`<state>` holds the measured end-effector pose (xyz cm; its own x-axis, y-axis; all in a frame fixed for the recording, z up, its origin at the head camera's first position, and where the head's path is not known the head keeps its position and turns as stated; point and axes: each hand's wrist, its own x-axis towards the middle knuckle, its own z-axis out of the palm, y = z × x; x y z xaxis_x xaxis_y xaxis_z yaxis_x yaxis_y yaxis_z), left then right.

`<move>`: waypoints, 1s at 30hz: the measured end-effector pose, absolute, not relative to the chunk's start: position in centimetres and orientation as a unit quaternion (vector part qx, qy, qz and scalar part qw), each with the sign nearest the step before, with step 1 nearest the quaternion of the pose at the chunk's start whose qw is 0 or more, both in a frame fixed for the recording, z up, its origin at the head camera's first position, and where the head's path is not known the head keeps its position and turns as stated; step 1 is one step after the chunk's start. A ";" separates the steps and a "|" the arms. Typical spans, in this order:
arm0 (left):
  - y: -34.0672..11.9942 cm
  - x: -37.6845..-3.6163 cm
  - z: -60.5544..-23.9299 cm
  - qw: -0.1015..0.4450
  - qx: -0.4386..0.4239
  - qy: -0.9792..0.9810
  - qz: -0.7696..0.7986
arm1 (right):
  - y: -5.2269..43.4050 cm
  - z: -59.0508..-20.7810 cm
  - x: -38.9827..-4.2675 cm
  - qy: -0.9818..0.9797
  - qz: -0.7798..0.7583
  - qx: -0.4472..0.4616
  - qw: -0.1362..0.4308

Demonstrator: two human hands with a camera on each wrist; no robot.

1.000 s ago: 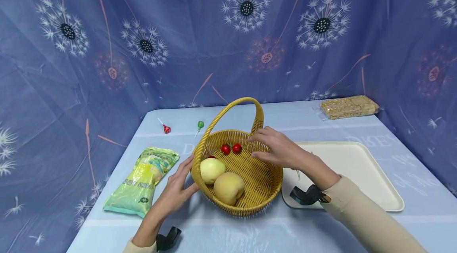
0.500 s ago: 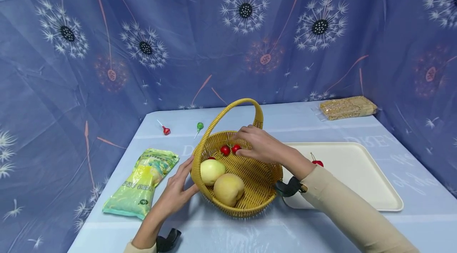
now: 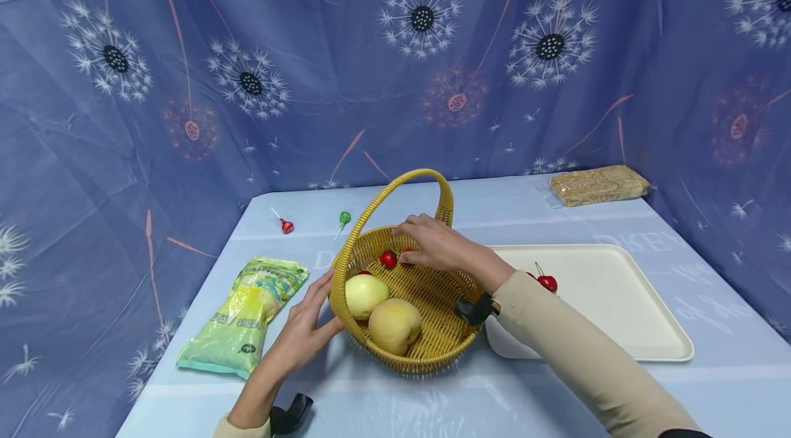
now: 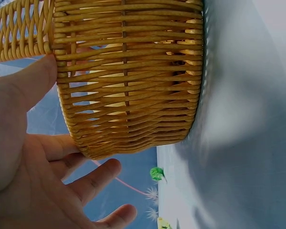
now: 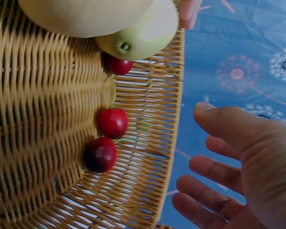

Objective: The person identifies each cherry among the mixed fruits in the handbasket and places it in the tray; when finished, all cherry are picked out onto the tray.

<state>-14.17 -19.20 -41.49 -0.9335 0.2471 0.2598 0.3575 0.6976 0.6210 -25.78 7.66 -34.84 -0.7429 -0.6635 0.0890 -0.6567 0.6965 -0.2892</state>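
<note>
Inside the wicker basket (image 3: 420, 364), against its far wall, lie a red cherry (image 5: 112, 123) and, just beside it, a darker cherry (image 5: 100, 155). Both look glossy, so they should be light, firm under thin skin, inclined to roll and easy to bruise; a soft pinch with the thumb and 2 fingers round the sides, or a lift by the thin green stem, would suit them best. The right grip (image 3: 428, 243) is over the basket's far rim, fingers loosely spread and holding nothing. The left grip (image 3: 309, 323) is not clenched: its relaxed fingers and thumb touch the basket's left side, which should feel stiff yet light enough to slide unless steadied. Also in the basket, towards its left, are a yellow peach (image 3: 395, 327), a pale green fruit (image 3: 367, 296), apple or pear, and a 3rd cherry (image 5: 120, 67) partly hidden beneath that fruit. Right of the basket, a cream tray (image 3: 608, 314) carries a stemmed cherry (image 3: 547, 283), with more red showing beside the sleeve (image 3: 575, 349).
</note>
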 end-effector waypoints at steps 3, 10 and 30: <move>-19.2 -14.2 -41.4 0.078 -0.164 -0.918 -0.353 | 7.5 -35.3 -26.1 0.925 -0.148 -0.348 0.033; -19.1 -14.2 -41.4 0.077 -0.162 -0.918 -0.354 | 7.2 -36.2 -26.3 0.925 -0.147 -0.343 0.067; -19.1 -14.3 -41.4 0.072 -0.162 -0.917 -0.356 | 6.2 -37.7 -27.3 0.931 -0.090 -0.330 0.131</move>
<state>-14.30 -19.15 -41.38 -0.9372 0.2458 0.2474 0.3483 0.6935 0.6306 -27.28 6.18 -37.70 -0.7481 -0.6376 -0.1837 -0.5908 0.7661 -0.2531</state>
